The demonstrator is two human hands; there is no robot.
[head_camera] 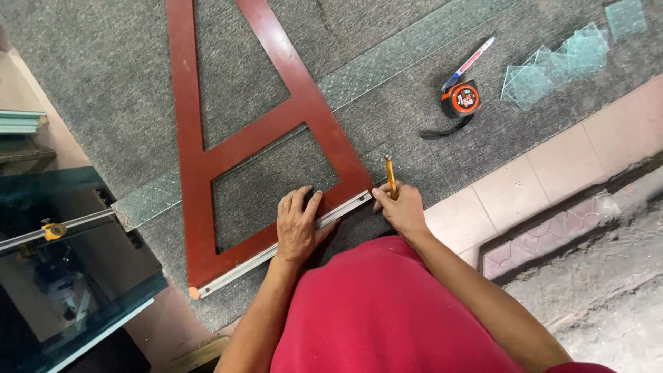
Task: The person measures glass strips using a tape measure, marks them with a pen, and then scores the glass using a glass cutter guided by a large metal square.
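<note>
Red wooden triangular square (207, 159): centre frame, on grey carpet (103, 69) over a patterned glass strip (387, 65).
Left hand (298, 224): fingers spread flat on the square's metal edge.
Right hand (400, 207): fingers pinching a yellow glass cutter (390, 174) — upright.
Orange tape measure (461, 99): upper right — round label.

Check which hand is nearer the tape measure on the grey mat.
Right. The right hand, holding a yellow tool, sits at the red square's corner, below and left of the tape measure. The left hand presses the square's base, farther left.

The left hand (298, 226) is laid flat, palm down, fingers spread forward. The right hand (400, 208) is curled closed, thumb tucked. Both forearms are angled inward.
</note>
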